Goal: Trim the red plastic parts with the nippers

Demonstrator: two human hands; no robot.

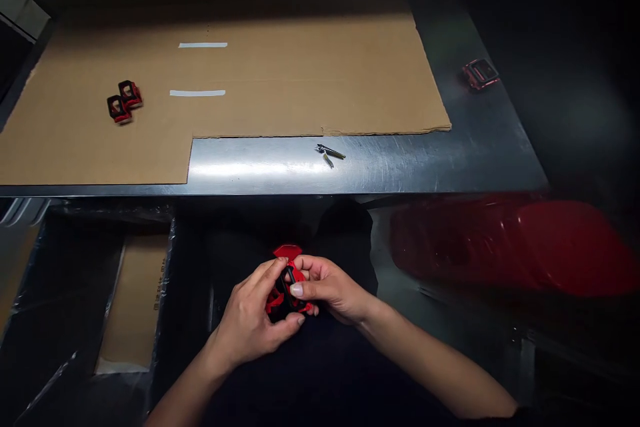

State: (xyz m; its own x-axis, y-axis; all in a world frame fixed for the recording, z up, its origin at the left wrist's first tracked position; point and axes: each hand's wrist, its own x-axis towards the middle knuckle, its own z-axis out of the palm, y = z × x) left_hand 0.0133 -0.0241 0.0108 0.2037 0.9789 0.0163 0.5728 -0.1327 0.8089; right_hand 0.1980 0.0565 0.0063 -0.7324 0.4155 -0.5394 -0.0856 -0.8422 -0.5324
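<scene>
Above my lap, close in front of my body, both hands hold a red and black plastic part (pixel 286 287). My left hand (pixel 255 310) is wrapped round its left side, thumb below and fingers over the top. With thumb and bent fingers, my right hand (pixel 333 287) pinches its right side. A red piece (pixel 287 251) sticks up beyond the fingertips; whether it belongs to the same part I cannot tell. The fingers hide much of the held part.
Cardboard (pixel 320 80) covers much of the metal table (pixel 400 163). Two red and black frames (pixel 125 101) lie on it at left, another frame (pixel 480 73) at far right. Small cutting pliers (pixel 331 152) lie near the front edge. A lined bin (pixel 65 293) stands lower left, a red container (pixel 510 243) at right.
</scene>
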